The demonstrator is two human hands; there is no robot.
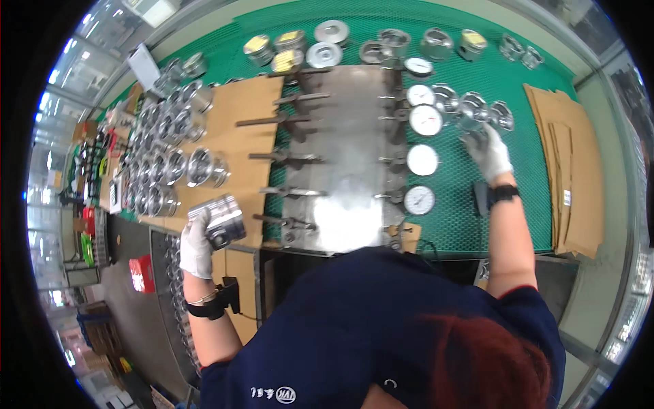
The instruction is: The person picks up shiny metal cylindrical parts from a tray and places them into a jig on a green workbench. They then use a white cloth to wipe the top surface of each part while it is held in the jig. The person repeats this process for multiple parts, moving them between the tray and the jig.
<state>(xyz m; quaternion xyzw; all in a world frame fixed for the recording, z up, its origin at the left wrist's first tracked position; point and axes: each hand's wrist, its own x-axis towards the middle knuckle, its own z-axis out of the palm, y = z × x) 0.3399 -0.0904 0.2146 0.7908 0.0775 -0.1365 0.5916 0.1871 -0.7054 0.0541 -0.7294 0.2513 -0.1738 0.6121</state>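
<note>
My left hand (195, 247), in a white glove, holds a shiny metal piston (223, 219) over the near edge of a cardboard sheet (238, 116). My right hand (490, 151), also gloved, reaches to the far right and grips another metal piston (472, 113) standing on the green mesh mat (518, 170), next to two similar pistons. Between my arms lies a steel gauge plate (347, 163) with pins on its left side and round white dial gauges (422, 160) along its right side.
Several pistons stand in rows on the cardboard at the left (160, 157). More pistons line the far edge of the mat (381, 44). Folded cardboard sheets (572, 177) lie at the right. A red box (142, 273) sits low at the left.
</note>
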